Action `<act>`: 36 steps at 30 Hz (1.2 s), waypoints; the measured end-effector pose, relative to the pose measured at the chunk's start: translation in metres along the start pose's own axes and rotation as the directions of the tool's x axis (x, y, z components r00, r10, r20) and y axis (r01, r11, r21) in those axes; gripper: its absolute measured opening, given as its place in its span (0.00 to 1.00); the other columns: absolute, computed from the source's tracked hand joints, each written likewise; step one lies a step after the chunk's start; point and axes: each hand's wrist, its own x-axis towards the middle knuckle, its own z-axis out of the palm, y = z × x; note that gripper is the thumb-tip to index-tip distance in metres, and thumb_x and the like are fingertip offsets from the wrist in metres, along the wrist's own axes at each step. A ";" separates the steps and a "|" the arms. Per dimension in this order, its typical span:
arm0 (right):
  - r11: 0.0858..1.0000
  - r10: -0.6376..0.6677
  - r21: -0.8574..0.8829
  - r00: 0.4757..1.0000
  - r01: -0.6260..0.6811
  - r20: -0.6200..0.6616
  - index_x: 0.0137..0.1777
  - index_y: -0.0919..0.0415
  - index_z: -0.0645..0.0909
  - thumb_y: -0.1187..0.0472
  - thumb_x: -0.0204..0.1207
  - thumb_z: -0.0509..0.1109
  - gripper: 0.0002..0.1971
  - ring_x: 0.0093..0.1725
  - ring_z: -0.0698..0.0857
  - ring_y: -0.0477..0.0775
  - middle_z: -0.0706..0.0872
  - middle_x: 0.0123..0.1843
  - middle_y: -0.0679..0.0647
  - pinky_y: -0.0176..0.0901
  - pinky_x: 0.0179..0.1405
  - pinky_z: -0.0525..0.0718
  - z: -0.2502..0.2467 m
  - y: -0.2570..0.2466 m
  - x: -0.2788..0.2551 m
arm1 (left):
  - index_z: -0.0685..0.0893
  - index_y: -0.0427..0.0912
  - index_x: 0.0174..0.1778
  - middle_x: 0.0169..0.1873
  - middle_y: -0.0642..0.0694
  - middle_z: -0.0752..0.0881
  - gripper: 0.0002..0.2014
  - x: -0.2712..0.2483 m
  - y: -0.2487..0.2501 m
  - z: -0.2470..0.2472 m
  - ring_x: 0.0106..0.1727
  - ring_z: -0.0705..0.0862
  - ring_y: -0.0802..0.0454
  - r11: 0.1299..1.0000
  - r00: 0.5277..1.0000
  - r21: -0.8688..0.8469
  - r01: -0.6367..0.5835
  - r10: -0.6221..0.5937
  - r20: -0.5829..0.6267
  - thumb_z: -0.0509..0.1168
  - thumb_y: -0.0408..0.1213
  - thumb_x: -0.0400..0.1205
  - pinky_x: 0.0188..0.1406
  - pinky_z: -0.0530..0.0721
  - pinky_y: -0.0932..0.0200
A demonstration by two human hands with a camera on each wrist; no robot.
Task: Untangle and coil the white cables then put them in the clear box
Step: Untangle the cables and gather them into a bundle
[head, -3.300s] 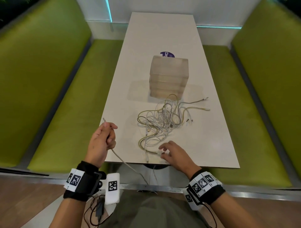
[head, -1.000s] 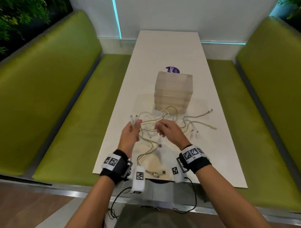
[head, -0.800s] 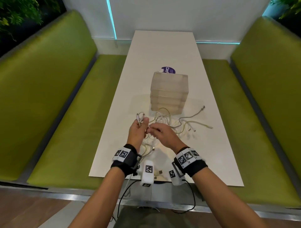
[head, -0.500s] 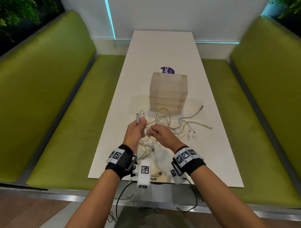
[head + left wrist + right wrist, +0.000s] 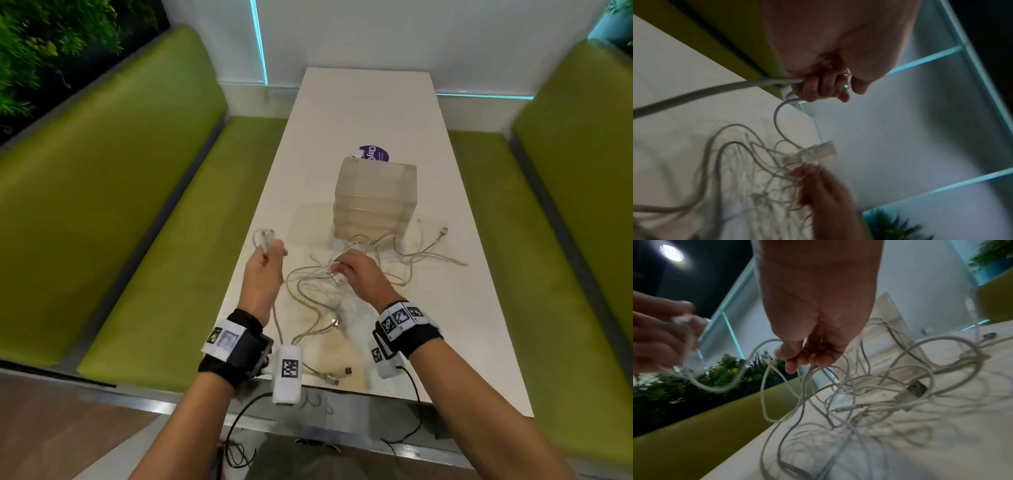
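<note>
Two hands work a tangle of thin white cables near the front edge of a smooth white table.

Nearest, loose USB plugs (image 5: 337,375) lie by the front edge of the table (image 5: 479,325). Above it the left hand (image 5: 263,274) is raised, fingers curled tight round a small bunch of rubbery white cable (image 5: 265,236) with its plug ends poking up; one strand trails down past the wrist. The right hand (image 5: 359,274) has its fingertips pinched together on strands lifted from the white cables (image 5: 315,291), a limp, looping tangle spread across the middle of the table. Just beyond, touching the far loops, stands the clear box (image 5: 375,202), a frosted, ribbed plastic cube. Behind it lies a round purple sticker (image 5: 375,153). Padded green benches (image 5: 120,205) flank both long edges.
</note>
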 end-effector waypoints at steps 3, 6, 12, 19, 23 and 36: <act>0.993 -0.117 -0.005 0.993 0.116 -0.025 0.46 0.66 0.88 0.65 0.79 0.67 0.08 0.40 0.78 0.52 0.80 0.40 0.58 0.39 0.41 0.71 0.002 -0.014 -0.007 | 0.79 0.41 0.45 0.35 0.50 0.81 0.19 0.006 -0.023 0.015 0.38 0.79 0.52 0.962 0.989 0.273 0.008 -0.047 0.140 0.62 0.56 0.81 0.42 0.77 0.54; 0.987 -0.155 -0.038 0.988 0.155 -0.013 0.48 0.67 0.86 0.68 0.79 0.64 0.08 0.40 0.73 0.48 0.75 0.39 0.52 0.36 0.39 0.65 0.002 -0.021 -0.008 | 0.80 0.38 0.48 0.41 0.41 0.86 0.25 0.009 -0.037 0.028 0.44 0.84 0.42 0.907 0.962 0.419 -0.028 -0.091 0.259 0.64 0.60 0.77 0.48 0.81 0.47; 0.993 -0.104 -0.044 0.994 0.106 0.039 0.49 0.68 0.83 0.64 0.82 0.63 0.09 0.43 0.77 0.53 0.77 0.43 0.55 0.45 0.44 0.75 0.004 -0.015 -0.010 | 0.83 0.37 0.49 0.37 0.45 0.85 0.14 0.012 -0.032 0.031 0.37 0.82 0.51 0.842 0.926 0.496 -0.212 0.010 0.378 0.61 0.46 0.85 0.36 0.77 0.65; 0.998 0.037 -0.057 0.999 -0.039 -0.025 0.48 0.64 0.83 0.59 0.80 0.66 0.08 0.48 0.79 0.56 0.81 0.46 0.57 0.46 0.47 0.73 0.006 0.011 -0.002 | 0.65 0.46 0.28 0.22 0.55 0.62 0.19 -0.004 0.005 0.024 0.23 0.60 0.59 0.972 0.971 0.193 -0.135 0.092 0.219 0.60 0.39 0.85 0.24 0.60 0.62; 0.991 0.068 -0.108 0.996 -0.073 -0.052 0.47 0.64 0.84 0.61 0.79 0.67 0.07 0.50 0.78 0.55 0.82 0.48 0.58 0.42 0.44 0.69 0.001 0.015 0.004 | 0.66 0.45 0.30 0.24 0.50 0.62 0.18 -0.011 0.018 0.012 0.24 0.61 0.57 0.995 0.992 0.060 -0.083 0.077 0.104 0.60 0.38 0.86 0.25 0.62 0.59; 0.993 -0.076 -0.104 0.980 0.057 -0.183 0.50 0.63 0.88 0.71 0.76 0.66 0.10 0.53 0.81 0.57 0.85 0.48 0.57 0.43 0.48 0.76 -0.010 0.008 -0.012 | 0.72 0.44 0.34 0.25 0.53 0.68 0.17 0.000 -0.007 0.012 0.25 0.65 0.57 0.919 0.974 0.373 -0.124 0.042 0.221 0.62 0.49 0.84 0.25 0.64 0.61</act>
